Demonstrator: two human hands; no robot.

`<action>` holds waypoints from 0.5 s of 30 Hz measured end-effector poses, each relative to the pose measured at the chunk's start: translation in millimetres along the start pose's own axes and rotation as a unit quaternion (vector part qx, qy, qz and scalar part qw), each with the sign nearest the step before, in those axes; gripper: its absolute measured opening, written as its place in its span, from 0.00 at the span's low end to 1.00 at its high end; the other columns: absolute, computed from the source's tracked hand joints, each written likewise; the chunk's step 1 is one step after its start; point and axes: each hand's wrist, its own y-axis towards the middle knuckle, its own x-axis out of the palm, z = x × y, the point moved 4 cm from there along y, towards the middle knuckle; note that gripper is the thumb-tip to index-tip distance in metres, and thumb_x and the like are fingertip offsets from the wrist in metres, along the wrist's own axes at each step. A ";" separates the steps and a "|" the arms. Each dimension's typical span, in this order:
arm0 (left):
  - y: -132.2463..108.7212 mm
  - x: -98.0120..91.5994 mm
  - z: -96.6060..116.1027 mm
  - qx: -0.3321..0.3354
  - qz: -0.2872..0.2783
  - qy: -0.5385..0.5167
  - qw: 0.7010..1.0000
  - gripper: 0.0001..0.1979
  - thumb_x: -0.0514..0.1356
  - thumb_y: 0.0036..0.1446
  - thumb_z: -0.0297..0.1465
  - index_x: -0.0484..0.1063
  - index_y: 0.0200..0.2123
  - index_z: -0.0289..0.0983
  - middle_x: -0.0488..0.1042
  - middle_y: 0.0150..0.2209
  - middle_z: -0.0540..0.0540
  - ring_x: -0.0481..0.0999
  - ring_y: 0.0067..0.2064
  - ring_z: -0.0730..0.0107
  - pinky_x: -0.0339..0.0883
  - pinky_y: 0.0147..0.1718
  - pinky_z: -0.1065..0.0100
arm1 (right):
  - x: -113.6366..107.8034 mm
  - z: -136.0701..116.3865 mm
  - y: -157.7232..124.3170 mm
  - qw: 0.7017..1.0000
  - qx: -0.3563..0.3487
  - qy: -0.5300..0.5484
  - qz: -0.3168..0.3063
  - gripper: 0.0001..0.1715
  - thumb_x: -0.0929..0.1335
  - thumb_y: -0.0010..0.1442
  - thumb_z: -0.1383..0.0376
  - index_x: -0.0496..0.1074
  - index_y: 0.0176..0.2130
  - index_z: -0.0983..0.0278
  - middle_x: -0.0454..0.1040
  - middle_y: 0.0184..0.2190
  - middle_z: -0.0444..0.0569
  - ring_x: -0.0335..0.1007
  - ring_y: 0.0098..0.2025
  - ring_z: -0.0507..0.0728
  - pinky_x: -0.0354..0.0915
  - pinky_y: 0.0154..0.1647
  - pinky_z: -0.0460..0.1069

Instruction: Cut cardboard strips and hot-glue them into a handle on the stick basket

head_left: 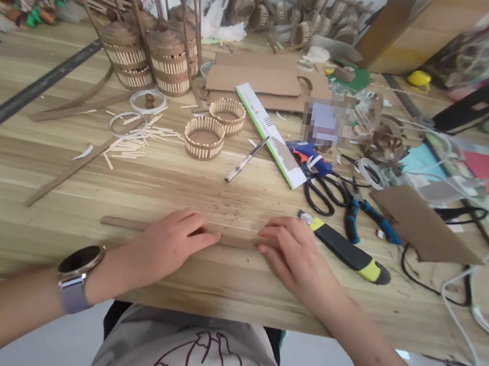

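A narrow brown cardboard strip (237, 242) lies lengthwise across the wooden table near its front edge. My left hand (169, 239) is closed over the strip's middle, thumb pointing right along it. At the strip's right end, the fingers and thumb of my right hand (300, 258) pinch it; the very tip is hidden. Just beyond my right hand lies a black and yellow utility knife (346, 250). Dark crumbs are scattered on the wood past the strip. Farther off stand two small round baskets (204, 139) with pale stick walls, beside a pile of short sticks (132, 142).
Lidded lantern-like baskets (168, 61) stand at the back left. A pen (247, 160), a white-green strip (271, 134), black-handled scissors (320, 195), a blue glue gun (310, 155) and blue-handled pliers (353, 220) lie mid-right. Cables and a cardboard piece (425, 222) occupy the right side.
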 end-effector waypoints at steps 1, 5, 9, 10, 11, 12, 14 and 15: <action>0.4 0.7 -0.5 -0.004 0.002 -0.011 1.000 0.18 0.47 0.67 0.21 0.74 0.49 0.37 0.71 0.37 0.45 0.69 0.40 0.64 0.71 0.40 0.63 | -9.2 7.0 -8.5 0.999 0.015 -0.031 0.018 0.08 0.63 0.68 0.64 0.69 0.45 0.62 0.73 0.44 0.55 0.70 0.48 0.62 0.68 0.49 0.59; 2.8 -2.6 -0.2 0.002 0.011 -0.015 1.000 0.18 0.46 0.67 0.20 0.75 0.47 0.35 0.72 0.37 0.45 0.70 0.40 0.65 0.70 0.39 0.65 | -41.5 49.9 -55.9 0.974 0.125 -0.186 0.042 0.20 0.62 0.68 0.55 0.71 0.48 0.66 0.74 0.43 0.60 0.71 0.45 0.68 0.68 0.47 0.63; 9.8 -4.4 3.7 0.009 0.009 0.014 1.000 0.13 0.49 0.69 0.26 0.74 0.46 0.33 0.72 0.37 0.43 0.71 0.39 0.63 0.71 0.39 0.62 | -44.5 73.8 -83.6 0.954 0.132 -0.268 0.008 0.28 0.58 0.69 0.55 0.71 0.52 0.73 0.75 0.43 0.65 0.71 0.45 0.71 0.69 0.46 0.64; 11.6 -3.9 5.0 0.012 0.010 0.025 1.000 0.13 0.50 0.69 0.27 0.73 0.46 0.32 0.73 0.38 0.43 0.72 0.39 0.62 0.71 0.39 0.61 | -42.1 75.1 -84.7 0.950 0.136 -0.282 0.002 0.27 0.57 0.69 0.56 0.71 0.52 0.74 0.75 0.44 0.65 0.71 0.46 0.71 0.69 0.46 0.63; 13.0 -3.2 6.3 0.016 0.010 0.039 0.999 0.13 0.50 0.69 0.28 0.73 0.46 0.32 0.73 0.38 0.42 0.72 0.39 0.61 0.72 0.39 0.60 | -39.6 75.2 -84.1 0.943 0.146 -0.298 -0.004 0.27 0.56 0.70 0.58 0.71 0.52 0.74 0.75 0.44 0.65 0.72 0.45 0.70 0.69 0.46 0.63; 13.9 -2.4 7.3 0.017 0.010 0.054 0.998 0.13 0.49 0.70 0.29 0.73 0.46 0.32 0.73 0.38 0.42 0.72 0.39 0.61 0.72 0.38 0.60 | -37.6 74.7 -82.5 0.936 0.161 -0.313 -0.007 0.27 0.55 0.70 0.59 0.72 0.52 0.74 0.76 0.43 0.65 0.73 0.44 0.71 0.69 0.45 0.63; 14.2 -1.7 8.3 0.014 0.011 0.079 0.997 0.16 0.46 0.71 0.30 0.73 0.45 0.31 0.72 0.36 0.42 0.73 0.37 0.62 0.72 0.36 0.61 | -36.7 73.2 -79.0 0.925 0.210 -0.317 -0.004 0.27 0.54 0.69 0.60 0.73 0.50 0.73 0.77 0.40 0.65 0.74 0.42 0.71 0.69 0.42 0.64; 13.5 -2.0 8.3 0.010 0.011 0.088 0.996 0.17 0.45 0.71 0.30 0.72 0.45 0.31 0.71 0.35 0.43 0.73 0.36 0.62 0.72 0.35 0.62 | -38.2 72.4 -77.8 0.923 0.240 -0.299 0.005 0.27 0.54 0.69 0.59 0.73 0.48 0.73 0.77 0.38 0.64 0.75 0.41 0.71 0.70 0.41 0.63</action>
